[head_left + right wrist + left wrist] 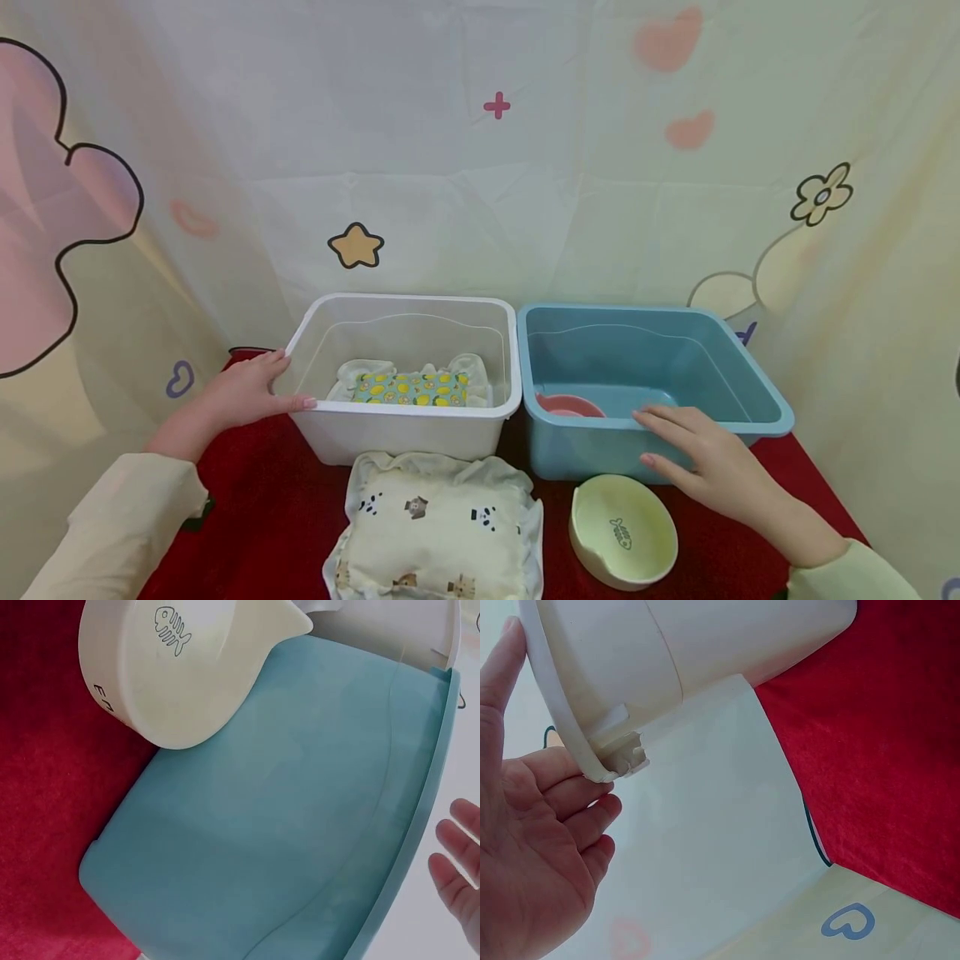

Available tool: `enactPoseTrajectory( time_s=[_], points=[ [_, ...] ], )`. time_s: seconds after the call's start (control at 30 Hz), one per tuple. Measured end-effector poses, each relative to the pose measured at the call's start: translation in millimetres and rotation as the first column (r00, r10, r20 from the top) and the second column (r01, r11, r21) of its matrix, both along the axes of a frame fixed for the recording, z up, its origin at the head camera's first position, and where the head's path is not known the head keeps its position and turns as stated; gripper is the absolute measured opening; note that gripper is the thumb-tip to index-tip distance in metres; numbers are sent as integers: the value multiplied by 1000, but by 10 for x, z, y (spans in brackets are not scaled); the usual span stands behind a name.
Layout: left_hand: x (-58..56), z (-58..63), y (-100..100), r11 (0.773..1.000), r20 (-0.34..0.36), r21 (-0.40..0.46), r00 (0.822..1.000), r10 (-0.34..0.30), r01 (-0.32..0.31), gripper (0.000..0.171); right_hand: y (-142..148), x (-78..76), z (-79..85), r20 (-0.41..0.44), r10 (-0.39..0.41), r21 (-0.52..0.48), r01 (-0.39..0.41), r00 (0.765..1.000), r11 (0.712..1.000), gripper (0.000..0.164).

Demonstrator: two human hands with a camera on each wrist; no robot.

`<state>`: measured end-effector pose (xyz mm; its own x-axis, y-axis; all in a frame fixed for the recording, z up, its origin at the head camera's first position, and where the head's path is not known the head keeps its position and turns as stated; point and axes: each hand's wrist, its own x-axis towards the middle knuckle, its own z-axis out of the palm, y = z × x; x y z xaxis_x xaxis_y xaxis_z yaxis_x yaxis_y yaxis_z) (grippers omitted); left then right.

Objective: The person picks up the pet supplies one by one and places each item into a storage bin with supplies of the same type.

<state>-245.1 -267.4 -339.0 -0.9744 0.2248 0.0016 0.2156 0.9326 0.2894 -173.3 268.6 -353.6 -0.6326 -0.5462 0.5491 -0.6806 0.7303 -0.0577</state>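
Observation:
My left hand [243,392] rests at the near left corner of a white plastic bin [405,433], thumb along the front rim and relaxed fingers at the left rim. Inside that bin lies a small lemon-print cushion [411,388] with white ruffles. Over the front rim of a blue plastic bin [600,450] my right hand [701,458] is held with fingers extended, nothing in its grasp. A pink bowl [570,407] sits inside the blue bin, partly hidden by the front wall. Below, a cream bowl [624,533] with a fishbone drawing stands near the right hand.
A cream ruffled cushion [438,533] with animal prints lies in front of the white bin. Both bins stand side by side on a red cloth [255,500]. Behind them hangs a pale curtain [435,150] with printed hearts, a star and flowers.

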Motion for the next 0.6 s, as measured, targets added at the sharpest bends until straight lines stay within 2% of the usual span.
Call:
enactPoseTrajectory(
  time_s=[0.1,0.4,0.6],
  points=[
    [-4,2,3,1000,4,1,1000,2,-2,100,-16,-5,-8,-35,22,-24,-23,999,999,49],
    [-10,4,1,1000,8,5,1000,-6,6,100,-31,-29,-68,-39,77,-26,-79,996,997,38],
    [-1,7,3,1000,0,6,1000,-6,6,98,-55,-14,-108,51,51,39,-53,997,998,39]
  ],
)
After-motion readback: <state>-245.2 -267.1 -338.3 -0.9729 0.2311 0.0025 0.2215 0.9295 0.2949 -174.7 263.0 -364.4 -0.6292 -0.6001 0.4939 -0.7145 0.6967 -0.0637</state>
